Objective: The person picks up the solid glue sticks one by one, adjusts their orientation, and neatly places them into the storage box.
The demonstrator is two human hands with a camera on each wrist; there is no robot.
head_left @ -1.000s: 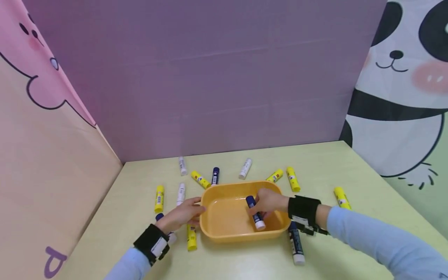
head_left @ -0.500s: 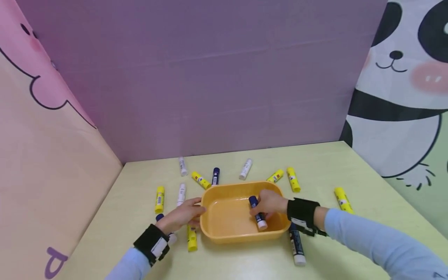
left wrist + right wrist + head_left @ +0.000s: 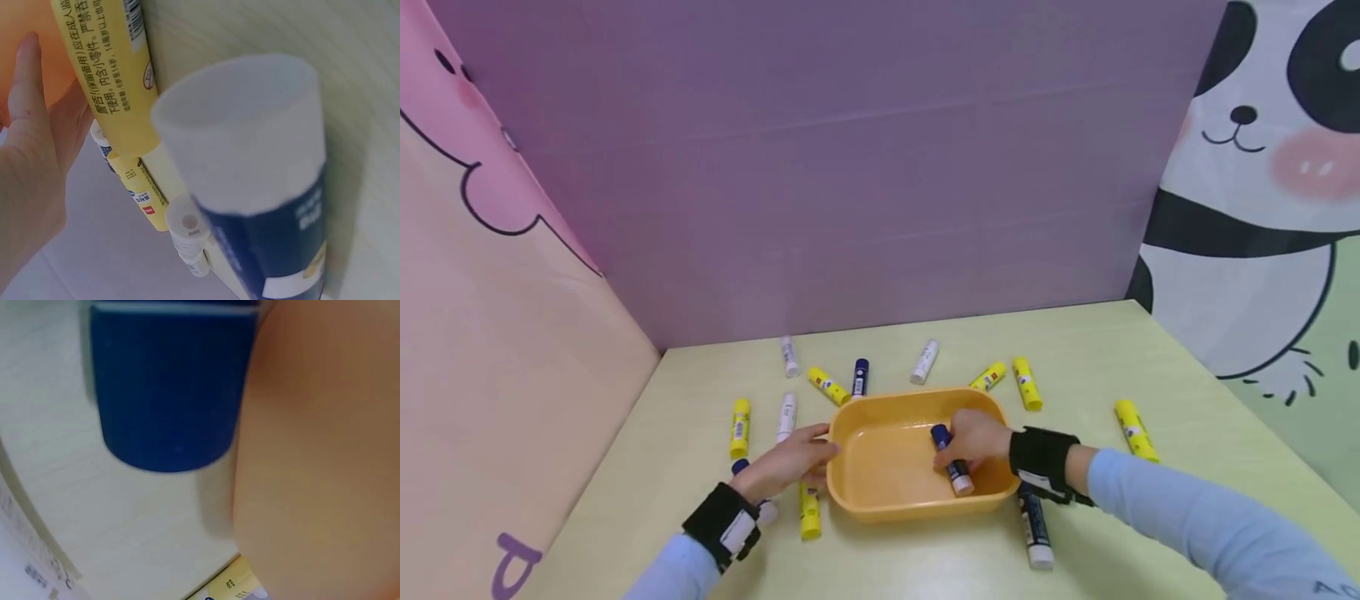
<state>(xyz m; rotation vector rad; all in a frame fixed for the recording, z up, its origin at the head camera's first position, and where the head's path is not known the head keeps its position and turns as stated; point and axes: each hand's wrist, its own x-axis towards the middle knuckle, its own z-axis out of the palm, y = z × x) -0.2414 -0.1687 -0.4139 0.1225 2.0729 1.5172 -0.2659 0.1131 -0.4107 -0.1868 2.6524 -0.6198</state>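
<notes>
In the head view a yellow-orange plastic basin (image 3: 887, 467) sits mid-table. My left hand (image 3: 786, 462) holds its left rim; the left wrist view shows fingers (image 3: 28, 87) against the basin's orange wall (image 3: 50, 44). Inside the basin, my right hand (image 3: 977, 437) grips a navy glue stick (image 3: 958, 475) with a white end, tilted near the basin floor. A yellow glue stick (image 3: 809, 512) and a navy one (image 3: 741, 467) lie by my left hand. Below my right wrist lies a larger navy glue stick (image 3: 1035, 529); its blue cap (image 3: 169, 387) fills the top of the right wrist view.
Behind the basin lie several white, yellow and navy glue sticks, among them a white one (image 3: 925, 362) and a yellow one (image 3: 1027, 383). Another yellow stick (image 3: 1135, 429) lies far right, and one (image 3: 741, 427) lies left. A purple wall panel (image 3: 865, 167) borders the table's back edge.
My right hand has lowered the navy glue stick slightly within the basin. My left hand stays at the rim. The head view has shifted a little.
</notes>
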